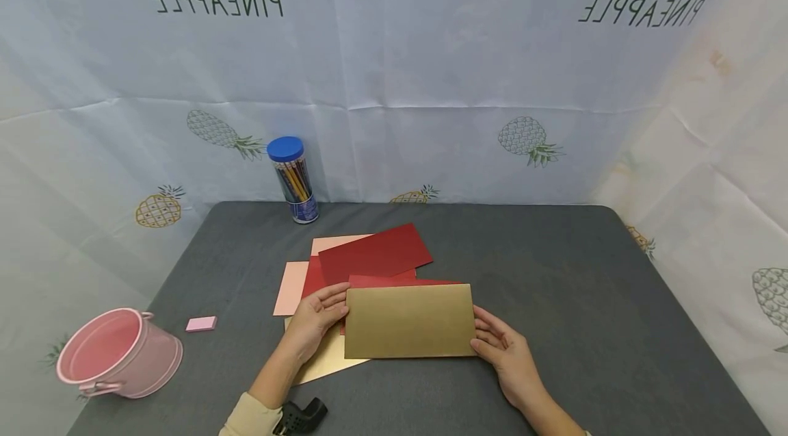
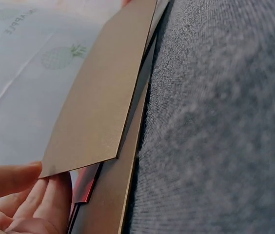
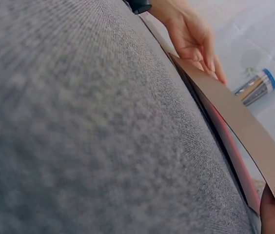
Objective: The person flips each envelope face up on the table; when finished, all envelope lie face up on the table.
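A flat gold rectangular paper piece (image 1: 409, 321), card or envelope I cannot tell, is held up over the table between two hands. At its left edge the left hand (image 1: 314, 325) pinches it, thumb in front and fingers behind, as the left wrist view shows. The right hand (image 1: 505, 357) pinches its lower right corner between thumb and fingers. Behind and below it lies a loose pile: a dark red piece (image 1: 378, 254) on top, pink pieces (image 1: 289, 292) at the left, and a pale gold piece (image 1: 329, 358) partly under the left hand. The gold piece hides part of the pile.
A pink bucket (image 1: 161, 361) stands at the table's left edge, with a small pink block (image 1: 201, 324) to its right. A blue-lidded jar of pencils (image 1: 295, 183) is at the back, by the pineapple-print cloth (image 1: 431, 46). Grey cloth covers the table (image 1: 585, 285).
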Demonstrator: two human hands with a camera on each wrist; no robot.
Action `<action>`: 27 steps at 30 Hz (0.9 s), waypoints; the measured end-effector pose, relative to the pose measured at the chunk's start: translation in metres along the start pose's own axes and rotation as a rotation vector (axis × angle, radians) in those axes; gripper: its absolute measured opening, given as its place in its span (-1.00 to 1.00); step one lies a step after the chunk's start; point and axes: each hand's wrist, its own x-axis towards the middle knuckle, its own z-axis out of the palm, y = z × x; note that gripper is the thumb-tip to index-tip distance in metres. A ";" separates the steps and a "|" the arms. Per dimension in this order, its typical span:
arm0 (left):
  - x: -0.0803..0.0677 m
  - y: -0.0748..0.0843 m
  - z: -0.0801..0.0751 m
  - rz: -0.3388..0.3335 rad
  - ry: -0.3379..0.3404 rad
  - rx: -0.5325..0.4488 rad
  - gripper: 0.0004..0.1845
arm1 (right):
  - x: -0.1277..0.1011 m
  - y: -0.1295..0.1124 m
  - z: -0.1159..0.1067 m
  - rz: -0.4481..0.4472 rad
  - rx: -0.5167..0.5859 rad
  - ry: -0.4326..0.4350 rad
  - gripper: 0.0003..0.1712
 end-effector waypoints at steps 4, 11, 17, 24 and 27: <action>-0.001 0.000 0.000 0.025 -0.023 0.000 -0.41 | 0.000 0.000 0.000 0.004 0.020 -0.002 -0.27; -0.003 0.000 0.001 0.098 -0.013 0.033 -0.43 | -0.001 0.000 0.000 0.000 0.002 0.003 -0.27; -0.002 0.004 0.002 0.142 -0.001 0.075 -0.45 | -0.001 -0.003 -0.002 -0.039 0.001 -0.053 -0.25; 0.004 0.018 0.011 0.238 0.065 0.180 -0.46 | 0.005 -0.031 -0.001 -0.221 0.066 -0.072 -0.34; 0.004 0.032 0.021 0.390 0.090 0.231 -0.46 | 0.008 -0.051 0.003 -0.316 0.050 -0.002 -0.39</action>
